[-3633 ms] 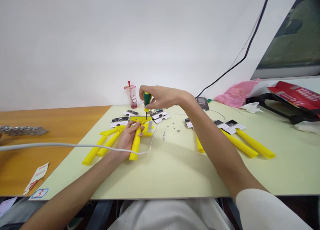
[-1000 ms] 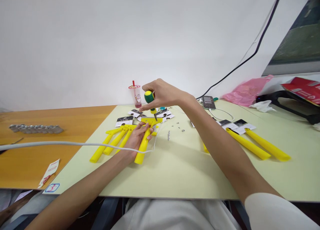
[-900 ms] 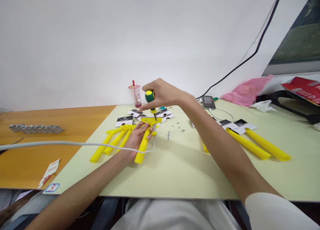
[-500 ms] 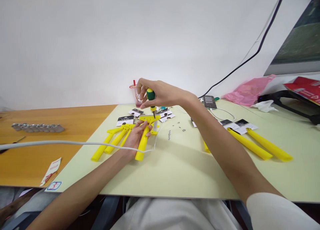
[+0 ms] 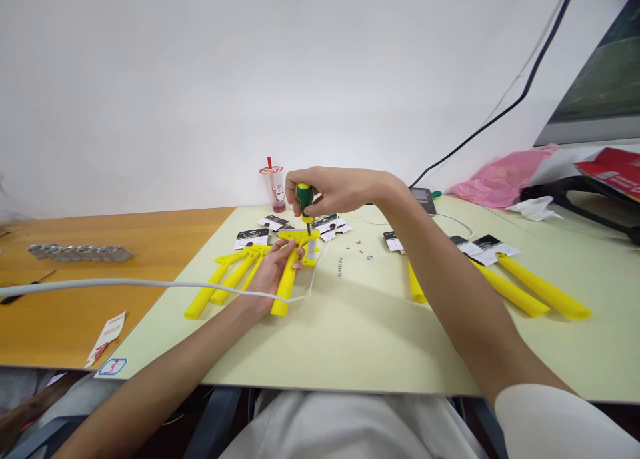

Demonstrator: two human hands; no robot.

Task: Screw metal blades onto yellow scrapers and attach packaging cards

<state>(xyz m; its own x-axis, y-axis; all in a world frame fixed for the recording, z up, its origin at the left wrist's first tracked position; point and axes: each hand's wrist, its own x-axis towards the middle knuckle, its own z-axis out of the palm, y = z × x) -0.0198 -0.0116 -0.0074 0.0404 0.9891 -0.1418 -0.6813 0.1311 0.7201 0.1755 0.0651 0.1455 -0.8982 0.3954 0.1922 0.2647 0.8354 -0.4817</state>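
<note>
My left hand (image 5: 277, 267) is wrapped round a yellow scraper (image 5: 285, 287), whose wide head faces up and away from me. In my right hand (image 5: 320, 187) is a green and yellow screwdriver (image 5: 305, 196), held upright with its tip at the right part of the scraper head. Several more yellow scrapers (image 5: 203, 300) lie to the left of my left hand. Right of the held scraper, small screws (image 5: 340, 267) form a short row, with a few loose metal pieces (image 5: 369, 257) beyond them. A white cable passes in front of my left wrist and the scraper handle.
Black and white cards (image 5: 251, 238) lie behind the scrapers. A cup with a red straw (image 5: 273, 189) stands near the wall. On the right are carded yellow handles (image 5: 543, 286), a phone (image 5: 424, 199) and a pink bag (image 5: 503, 176). Metal cylinders (image 5: 80, 253) sit on the wooden table at left.
My right hand's fingers have closed in around the screwdriver handle, and its wrist has risen slightly. The screwdriver stands a little more upright. My left hand keeps its hold on the scraper.
</note>
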